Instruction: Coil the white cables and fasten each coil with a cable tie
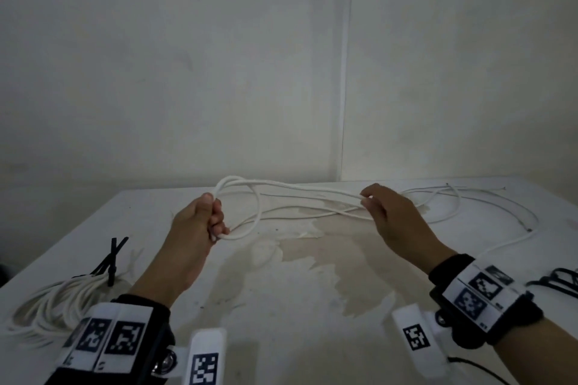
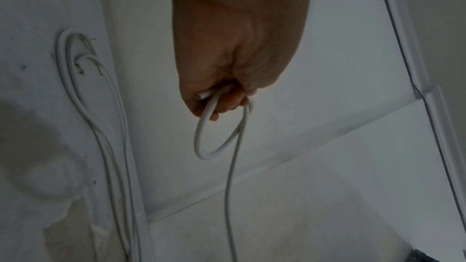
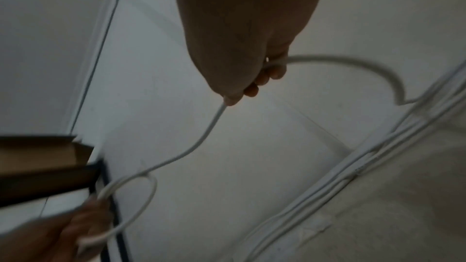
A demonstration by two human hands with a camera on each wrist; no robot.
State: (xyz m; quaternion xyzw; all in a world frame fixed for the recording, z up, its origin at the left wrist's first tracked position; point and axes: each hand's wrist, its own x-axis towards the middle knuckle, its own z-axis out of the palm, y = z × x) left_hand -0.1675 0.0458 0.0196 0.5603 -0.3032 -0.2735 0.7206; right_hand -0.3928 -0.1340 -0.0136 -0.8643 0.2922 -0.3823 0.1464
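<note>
My left hand (image 1: 210,218) grips a small loop of white cable (image 1: 250,212) above the middle of the table; the left wrist view shows the loop (image 2: 216,136) hanging from its curled fingers. To the right, my right hand (image 1: 373,201) pinches the same cable's strand, seen leaving its fingertips (image 3: 233,100) in the right wrist view. The slack runs on in loose curves (image 1: 488,206) over the table's far right. At the near left lies a finished white coil (image 1: 59,303) bound with a black cable tie (image 1: 111,272).
The table (image 1: 281,306) is white with worn, stained patches and ends at a wall behind. Black ties or cords (image 1: 560,283) lie at the right edge. More white cables (image 3: 353,170) lie alongside on the table. A brown box (image 3: 42,158) shows in the right wrist view.
</note>
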